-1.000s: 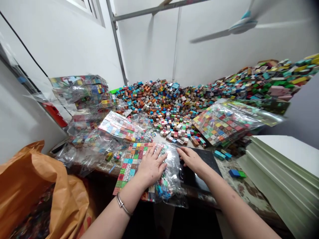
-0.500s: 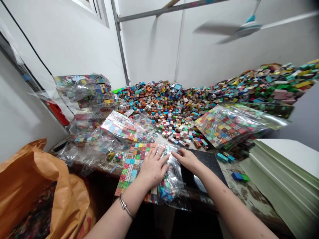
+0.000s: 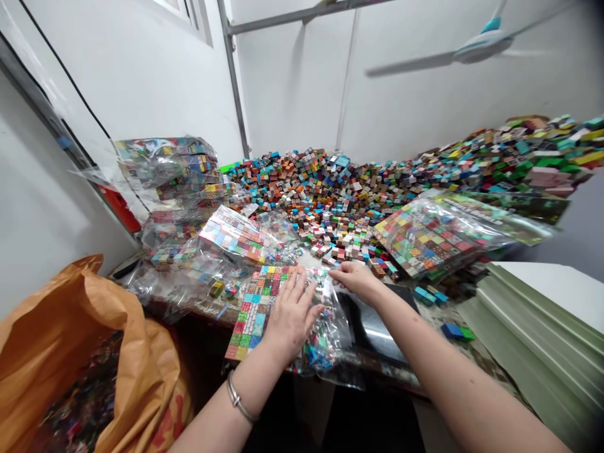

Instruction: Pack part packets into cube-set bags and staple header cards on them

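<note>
My left hand [image 3: 292, 314] lies flat, fingers stretched, on a slab of colourful printed blocks [image 3: 257, 308] at the table's front edge. Against the slab's right side is a clear plastic bag [image 3: 337, 333] with small coloured pieces inside. My right hand [image 3: 356, 281] has thumb and forefinger pinched at the top edge of that bag; the exact grip point is small and hard to see. Under the right wrist lies a glossy black board [image 3: 377, 321], partly covered by the bag and my forearm.
Loose blocks [image 3: 321, 189] are heaped along the wall. Wrapped block packs [image 3: 170, 170] are stacked at left, with another bagged pack [image 3: 425, 239] at right. An orange sack [image 3: 141, 358] stands at lower left, green-white sheets [image 3: 523, 340] at lower right. A fan [image 3: 484, 47] turns overhead.
My right hand has moved up slightly and its fingers have closed into a pinch at the bag's top edge. The left hand remains flat on the slab. The view has shifted a little.
</note>
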{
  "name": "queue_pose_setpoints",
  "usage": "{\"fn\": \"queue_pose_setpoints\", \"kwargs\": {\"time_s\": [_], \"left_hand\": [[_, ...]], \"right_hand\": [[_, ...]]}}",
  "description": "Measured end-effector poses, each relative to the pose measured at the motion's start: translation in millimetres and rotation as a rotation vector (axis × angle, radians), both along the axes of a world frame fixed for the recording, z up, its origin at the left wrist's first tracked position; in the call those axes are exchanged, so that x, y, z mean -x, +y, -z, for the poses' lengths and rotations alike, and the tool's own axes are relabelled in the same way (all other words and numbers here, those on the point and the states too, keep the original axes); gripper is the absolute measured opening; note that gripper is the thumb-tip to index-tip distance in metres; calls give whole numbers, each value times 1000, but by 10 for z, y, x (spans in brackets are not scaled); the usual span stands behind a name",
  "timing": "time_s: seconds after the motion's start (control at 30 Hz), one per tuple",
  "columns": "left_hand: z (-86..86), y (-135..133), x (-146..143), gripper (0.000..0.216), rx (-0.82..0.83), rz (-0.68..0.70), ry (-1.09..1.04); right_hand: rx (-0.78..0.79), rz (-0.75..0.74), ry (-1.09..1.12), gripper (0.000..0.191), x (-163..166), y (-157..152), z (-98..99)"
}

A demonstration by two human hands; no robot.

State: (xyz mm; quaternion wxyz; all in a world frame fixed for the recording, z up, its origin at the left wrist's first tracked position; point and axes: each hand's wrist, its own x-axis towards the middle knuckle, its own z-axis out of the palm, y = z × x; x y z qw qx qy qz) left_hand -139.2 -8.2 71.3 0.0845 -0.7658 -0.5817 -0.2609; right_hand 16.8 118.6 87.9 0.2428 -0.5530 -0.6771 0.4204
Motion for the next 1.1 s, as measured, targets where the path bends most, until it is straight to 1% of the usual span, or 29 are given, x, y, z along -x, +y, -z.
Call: {"fn": "queue_pose_setpoints", "kwargs": {"time_s": [0.07,0.1,0.13,0.17,0.2,0.27,0.33,0.37,0.43,0.53,0.63,0.7,0.77,0.83,0.9,0.93,1.0,1.03,1.1], "left_hand": [[4,-265,-70,61,-99,-3,2],[27,-411,-117,72,-149,36,21],[67,-552,-168,81,-174,84,48],[121,-679,-223,86,-208,108,64],[184,-782,-276,87,-220,90,67],[312,-902,-370,85,-199,-7,67],[404,-917,-430,76,-209,-114,55],[427,-900,-446,70,-237,-151,47],[428,-859,-447,58,-304,-173,42],[343,-864,-378,47,-381,-123,27],[184,-967,-230,45,-421,-57,-60],[27,-1058,-98,42,-438,-29,-202],[-167,-1142,39,38,-471,-30,-399],[-376,-1214,160,34,-518,-74,-572],[-560,-1279,247,29,-544,-152,-693],[-628,-1308,275,28,-532,-177,-742],[-697,-1357,302,28,-438,-179,-834],[-694,-1374,302,29,-375,-159,-878],[-620,-1385,276,29,-252,-99,-967]], "right_hand": [[13,-1,37,25,41,-33,-95],[18,-3,61,25,64,-53,-143],[22,-8,88,25,88,-76,-188],[27,-13,117,25,112,-99,-231],[32,-19,145,25,135,-122,-271],[45,-27,194,26,178,-173,-346],[56,-30,237,26,220,-232,-419],[59,-29,258,25,240,-266,-458],[56,-27,297,24,277,-342,-540],[33,-46,352,22,316,-464,-678],[-6,-83,393,20,330,-584,-840],[-43,-104,410,20,329,-673,-971],[-88,-120,419,20,315,-783,-1119],[-126,-132,418,20,275,-924,-1270],[-206,-130,347,21,187,-1095,-1402],[-266,-128,277,21,120,-1190,-1453],[-383,-124,118,24,-57,-1392,-1510],[-413,-126,56,26,-161,-1494,-1510],[-402,-132,-15,30,-379,-1690,-1446]]}}
